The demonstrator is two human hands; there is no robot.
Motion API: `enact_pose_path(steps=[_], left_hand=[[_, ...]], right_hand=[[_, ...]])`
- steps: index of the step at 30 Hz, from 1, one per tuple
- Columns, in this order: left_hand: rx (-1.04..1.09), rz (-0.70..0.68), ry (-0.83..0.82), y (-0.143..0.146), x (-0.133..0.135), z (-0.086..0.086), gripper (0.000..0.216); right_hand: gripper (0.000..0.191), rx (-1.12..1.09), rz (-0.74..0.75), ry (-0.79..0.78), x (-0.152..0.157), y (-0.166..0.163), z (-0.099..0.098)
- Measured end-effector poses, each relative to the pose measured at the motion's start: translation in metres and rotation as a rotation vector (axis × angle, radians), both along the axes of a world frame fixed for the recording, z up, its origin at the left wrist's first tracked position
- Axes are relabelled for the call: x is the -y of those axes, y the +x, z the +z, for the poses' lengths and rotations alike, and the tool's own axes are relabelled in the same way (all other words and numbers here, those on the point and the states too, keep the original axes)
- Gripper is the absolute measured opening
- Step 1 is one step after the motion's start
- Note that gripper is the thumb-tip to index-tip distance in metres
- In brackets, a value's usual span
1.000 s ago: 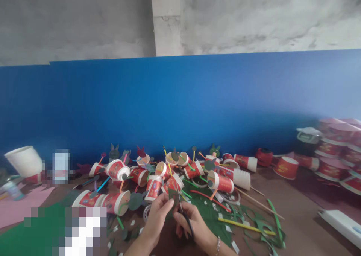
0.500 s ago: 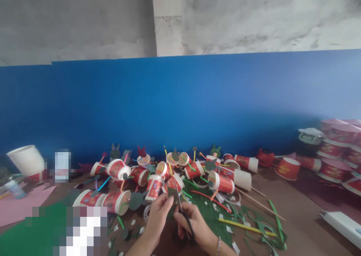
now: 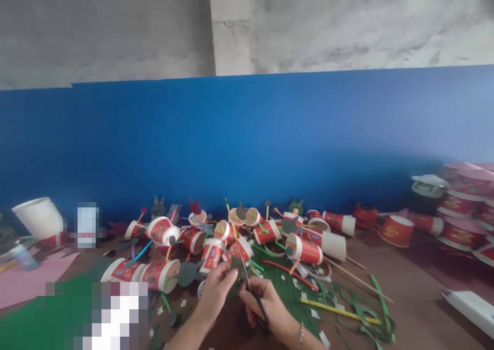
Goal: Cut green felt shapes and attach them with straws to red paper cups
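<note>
With right hand (image 3: 267, 303) gripped scissors (image 3: 247, 279) and with left hand (image 3: 218, 293) pinched dark paper (image 3: 235, 263) against them around six o'clock, seemingly partway through cutting with some left, facing red cups (image 3: 311, 250) at twelve from the hands and already-cut scraps (image 3: 357, 308) at three.

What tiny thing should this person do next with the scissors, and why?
Probably a small snip into the dark piece: the left hand pinches it, and the right hand holds the scissors with their blades at it.
</note>
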State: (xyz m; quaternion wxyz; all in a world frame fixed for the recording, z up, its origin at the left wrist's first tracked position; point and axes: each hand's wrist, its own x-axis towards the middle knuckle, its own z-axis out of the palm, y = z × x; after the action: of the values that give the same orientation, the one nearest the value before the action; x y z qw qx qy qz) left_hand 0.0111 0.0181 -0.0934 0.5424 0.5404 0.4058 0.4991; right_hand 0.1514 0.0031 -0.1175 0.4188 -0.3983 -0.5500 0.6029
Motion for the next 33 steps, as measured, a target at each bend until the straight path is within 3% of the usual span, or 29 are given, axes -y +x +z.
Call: enact_pose_path(steps=[5, 10, 18, 27, 33], left_hand=[[0.002, -0.031, 0.008, -0.003, -0.003, 0.001, 0.033], [-0.033, 0.061, 0.002, 0.000, -0.001, 0.003, 0.034], [-0.047, -0.028, 0.031, 0.000, 0.001, 0.006, 0.031], [-0.117, 0.183, 0.041, 0.005, 0.002, -0.004, 0.040], [-0.147, 0.201, 0.094, 0.007, 0.003, -0.007, 0.038]], right_hand=[[0.044, 0.002, 0.007, -0.001, -0.001, 0.000, -0.002], [0.044, 0.002, -0.003, -0.002, -0.001, 0.000, -0.002], [0.045, -0.003, 0.010, -0.004, 0.000, 0.000, 0.000], [0.045, 0.000, 0.025, -0.036, 0.001, -0.002, 0.000], [0.045, -0.038, 0.071, -0.033, 0.001, 0.000, -0.005]])
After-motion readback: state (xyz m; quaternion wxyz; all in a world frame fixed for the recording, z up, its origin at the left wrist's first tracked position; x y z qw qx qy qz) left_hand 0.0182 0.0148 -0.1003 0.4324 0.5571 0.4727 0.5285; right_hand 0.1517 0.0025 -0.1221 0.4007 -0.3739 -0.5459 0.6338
